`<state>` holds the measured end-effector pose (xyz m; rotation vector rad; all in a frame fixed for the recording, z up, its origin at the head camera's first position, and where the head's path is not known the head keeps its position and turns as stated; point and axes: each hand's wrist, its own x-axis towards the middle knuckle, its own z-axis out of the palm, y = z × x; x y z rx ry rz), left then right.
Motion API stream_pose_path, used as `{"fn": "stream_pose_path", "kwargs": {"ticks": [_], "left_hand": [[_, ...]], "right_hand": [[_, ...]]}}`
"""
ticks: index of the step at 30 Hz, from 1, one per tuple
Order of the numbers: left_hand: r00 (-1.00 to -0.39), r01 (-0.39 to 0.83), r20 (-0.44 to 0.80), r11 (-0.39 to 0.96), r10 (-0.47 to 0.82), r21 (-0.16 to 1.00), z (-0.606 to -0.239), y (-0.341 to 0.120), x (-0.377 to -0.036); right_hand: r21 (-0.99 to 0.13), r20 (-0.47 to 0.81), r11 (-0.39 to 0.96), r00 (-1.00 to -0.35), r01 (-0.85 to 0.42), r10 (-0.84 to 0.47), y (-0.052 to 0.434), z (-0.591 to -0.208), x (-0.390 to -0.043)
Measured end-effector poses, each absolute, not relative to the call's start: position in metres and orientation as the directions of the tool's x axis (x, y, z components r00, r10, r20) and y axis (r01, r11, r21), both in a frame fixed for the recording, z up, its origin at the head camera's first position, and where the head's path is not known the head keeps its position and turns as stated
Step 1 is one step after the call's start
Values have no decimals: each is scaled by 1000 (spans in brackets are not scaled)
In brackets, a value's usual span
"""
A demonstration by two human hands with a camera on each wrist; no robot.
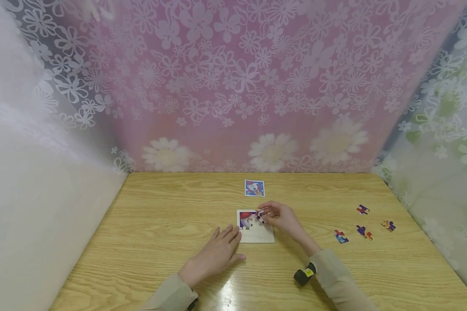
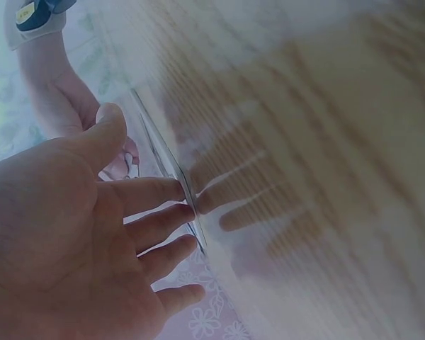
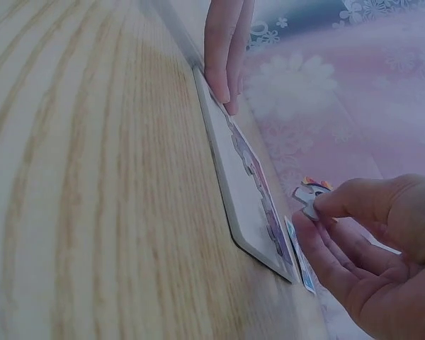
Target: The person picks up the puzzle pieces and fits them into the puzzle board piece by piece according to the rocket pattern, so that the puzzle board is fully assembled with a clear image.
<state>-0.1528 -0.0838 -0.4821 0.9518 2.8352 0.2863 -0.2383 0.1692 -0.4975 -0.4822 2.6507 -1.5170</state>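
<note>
Now the right hand (image 1: 282,217) is pinching a puzzle piece (image 1: 261,215) w/ curled fingertips, hovering it just over the puzzle tray (image 1: 262,235) mid-table. Tray is holding a few fitted pieces (image 1: 246,219) at its top-left. Left hand (image 1: 218,255) is lying flat, fingers straight, touching the tray's left edge. Four loose pieces (image 1: 363,210) are sitting well apart, to the right.

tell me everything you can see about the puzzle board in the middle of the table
The puzzle board is a small, thin white square tray with rounded corners, lying flat on the wooden table. A few red, blue and purple pieces already fill its upper left part; the rest is bare white. The left hand rests its straight fingertips against the board's left edge. The right hand pinches a puzzle piece over its upper right part. A small reference picture lies apart, beyond it.
</note>
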Motion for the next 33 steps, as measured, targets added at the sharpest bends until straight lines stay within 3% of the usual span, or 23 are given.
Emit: {"fn": "stream_pose_path", "kwargs": {"ticks": [14,33], "left_hand": [[-792,575,-82,784,605,234,-485,-84,-153],[-794,574,-81,786,603,229,-483,-84,-152]], "right_hand": [[-807,105,537,-954,-246,-279,170,-499,-239],[-877,102,426,-953,-221,-286,172,-493,-240]]}}
